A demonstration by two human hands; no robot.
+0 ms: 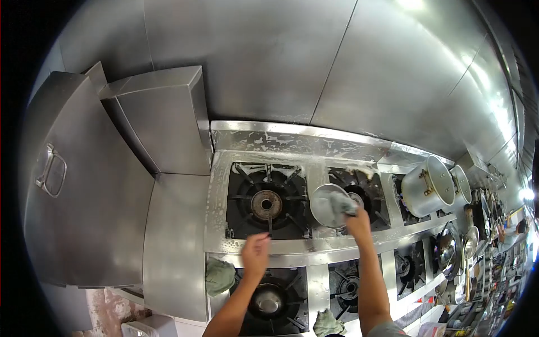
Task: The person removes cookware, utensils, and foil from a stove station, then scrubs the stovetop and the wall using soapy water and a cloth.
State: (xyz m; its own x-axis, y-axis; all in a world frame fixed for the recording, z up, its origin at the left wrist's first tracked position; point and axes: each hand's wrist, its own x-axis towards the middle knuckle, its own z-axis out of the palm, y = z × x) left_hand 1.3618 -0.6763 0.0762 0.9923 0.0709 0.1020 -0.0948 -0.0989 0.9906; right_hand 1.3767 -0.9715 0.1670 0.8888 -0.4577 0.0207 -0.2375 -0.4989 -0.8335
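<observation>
My right hand (pixel 357 221) grips a wet grey-green cloth (pixel 340 203), blurred by motion, over the mouth of a round metal pot (pixel 320 209). The pot sits between two burners on the upper range, overlapping the edge of the right one. My left hand (pixel 256 254) has its fingers curled together at the front edge of the left burner grate (pixel 268 203); whether they pinch anything is hidden. Soapy water and foam lie on the steel stovetop (pixel 219 216) and the splashback (pixel 292 143) behind it.
Large aluminium pots (pixel 428 188) stand on the burners to the right. A round pan (pixel 268 299) is on the lower left burner. Folded green cloths (pixel 220 276) lie at the front. A tall steel cabinet (pixel 92 185) stands at left. Another person (pixel 514 233) is far right.
</observation>
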